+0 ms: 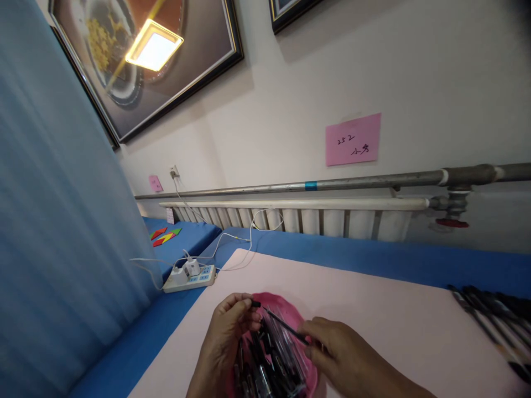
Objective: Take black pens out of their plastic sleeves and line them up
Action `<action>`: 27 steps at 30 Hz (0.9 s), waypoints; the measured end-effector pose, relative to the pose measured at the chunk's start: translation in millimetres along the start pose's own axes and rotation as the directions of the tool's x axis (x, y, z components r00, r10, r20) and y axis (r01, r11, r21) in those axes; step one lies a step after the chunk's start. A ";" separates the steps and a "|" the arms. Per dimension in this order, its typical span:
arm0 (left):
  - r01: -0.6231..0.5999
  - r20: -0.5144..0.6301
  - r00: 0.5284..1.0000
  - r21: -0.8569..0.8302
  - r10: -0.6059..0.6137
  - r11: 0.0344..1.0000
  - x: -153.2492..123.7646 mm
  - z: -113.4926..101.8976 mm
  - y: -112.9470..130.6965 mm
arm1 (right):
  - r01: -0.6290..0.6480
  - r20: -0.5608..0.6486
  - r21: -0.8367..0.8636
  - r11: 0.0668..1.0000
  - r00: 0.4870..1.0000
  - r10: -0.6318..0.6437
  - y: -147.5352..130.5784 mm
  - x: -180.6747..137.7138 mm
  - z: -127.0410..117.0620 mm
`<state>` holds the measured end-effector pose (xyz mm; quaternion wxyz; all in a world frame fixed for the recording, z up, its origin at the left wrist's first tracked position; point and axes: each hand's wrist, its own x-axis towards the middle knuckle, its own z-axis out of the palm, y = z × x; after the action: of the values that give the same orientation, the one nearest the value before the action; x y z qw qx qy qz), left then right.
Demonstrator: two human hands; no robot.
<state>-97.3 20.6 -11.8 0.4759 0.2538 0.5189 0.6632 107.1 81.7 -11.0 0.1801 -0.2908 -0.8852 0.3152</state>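
Across the broad blue-covered surface (pixel 360 243), a big pink sheet (pixel 365 293) carries the work. At its far right lies a row of pens (pixel 493 323), side by side and cut off by the picture's edge; they look like finished pieces, though blur keeps me from being sure. A pink basket (pixel 290 303) near the front edge is well filled with loose black pens and clear tubes (pixel 286 345), so a good deal seems left to handle. Between the two hands one piece is in mid-work: the right hand (pixel 338 348) has its fingers closed on a slim dark pen (pixel 286 325), and the left hand (pixel 226 326) pinches a small black cap (pixel 256 304) just off the pen's pale tip, the two apparently apart above the basket.

As for materials, the blue covering reads as smooth cloth, and the sheet is flat, matte and pale, like paper or thin card. The basket seems to be moulded plastic, round, with a wavy rim (rather like a pie crust). The pens are straight, thin sticks, glossy black with clear or silvery stretches; the tubes are see-through and catch streaks of light. Smallest of all, the cap is a stubby dark cylinder.
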 end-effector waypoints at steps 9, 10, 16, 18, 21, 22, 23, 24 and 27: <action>-0.081 0.004 0.996 0.364 0.086 0.928 -6.0 2.9 6.5 | -0.023 0.044 -0.302 0.953 0.998 0.038 -4.9 -3.7 -2.0; -0.073 0.001 0.997 0.380 0.078 0.922 -6.4 3.6 6.5 | -0.029 0.046 -0.320 0.947 0.998 0.046 -6.7 -3.8 -2.6; -0.046 0.015 0.999 0.221 0.044 0.974 -5.1 5.5 -0.6 | -0.033 0.024 -0.206 0.978 0.999 0.039 -8.7 -2.7 -2.5; -0.013 -0.012 1.000 0.121 0.014 0.993 -4.4 8.3 -3.1 | -0.021 0.014 -0.132 0.991 1.000 0.023 -6.4 -1.8 0.1; 0.026 -0.067 0.997 -0.023 -0.028 0.999 -4.3 14.2 -5.1 | 0.010 0.009 -0.029 1.000 1.000 -0.010 -5.1 -0.9 3.6; 0.035 -0.071 0.997 -0.063 -0.040 0.997 -4.4 15.9 -5.5 | 0.021 0.013 0.004 1.000 1.000 -0.022 -5.6 -0.9 4.1; 0.042 -0.066 0.997 -0.098 -0.049 0.994 -4.5 17.3 -5.8 | 0.030 0.013 0.033 0.999 0.999 -0.030 -6.5 -1.0 4.1; 0.049 -0.052 0.997 -0.130 -0.056 0.990 -4.6 18.2 -6.1 | 0.036 0.013 0.062 0.997 0.999 -0.037 -7.7 -1.2 3.9; 0.072 0.004 0.997 -0.212 -0.073 0.975 -4.8 19.8 -7.9 | 0.041 0.016 0.131 0.990 0.999 -0.043 -11.2 -1.8 3.1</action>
<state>-75.9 25.2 -11.8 0.5231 0.1811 0.4551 0.6975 102.4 72.1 -6.2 0.1970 -0.2566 -0.8702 0.3715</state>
